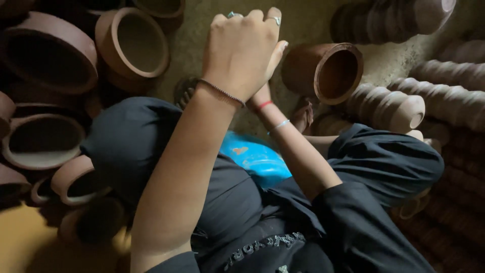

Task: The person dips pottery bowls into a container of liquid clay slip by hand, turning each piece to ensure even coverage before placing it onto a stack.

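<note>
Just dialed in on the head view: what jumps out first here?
The person's two hands, left hand over right hand, meet top centre, wearing rings and bracelets; whether they hold anything is hidden. Just right lies a clay pot on its side, mouth toward the camera. Wide-mouthed pots crowd the left, stacked clay cups run in rows on the right, and a blue bag sits on the lap.

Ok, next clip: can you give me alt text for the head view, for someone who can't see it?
Seen from above, a seated person in dark clothes holds the left hand over the right hand, raised in front of them. A blue cushion-like object lies in the lap. Brown clay pots surround them, one pot on its side and rows of stacked clay cups to the right.
</note>
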